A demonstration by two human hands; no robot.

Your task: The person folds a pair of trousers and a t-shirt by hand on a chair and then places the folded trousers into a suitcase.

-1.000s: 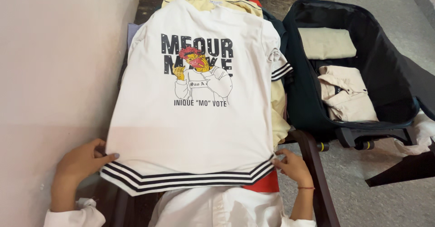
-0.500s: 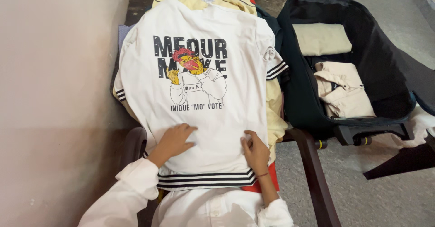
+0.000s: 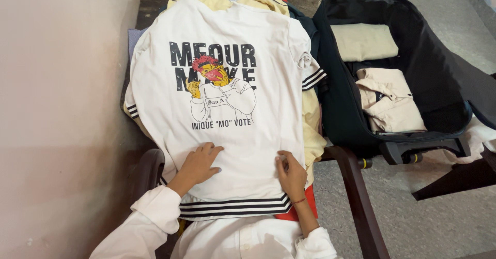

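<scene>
Flat, both hands (image 3: 199, 163) on soft T-shirt (image 3: 227, 109)

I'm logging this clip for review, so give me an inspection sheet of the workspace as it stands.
Surface: dark chair, arms showing, seat heaped with clothes.
Job's things: white T-shirt with cartoon print and black-striped hem, spread flat on the heap.
Clutter: yellow garment and red cloth underneath.
Grippers: left hand and right hand both flat on the lower T-shirt, fingers open.
Cables: nothing seen.
Surroundings: pale wall to the left; open black suitcase on grey floor to the right, holding folded beige clothes.
</scene>
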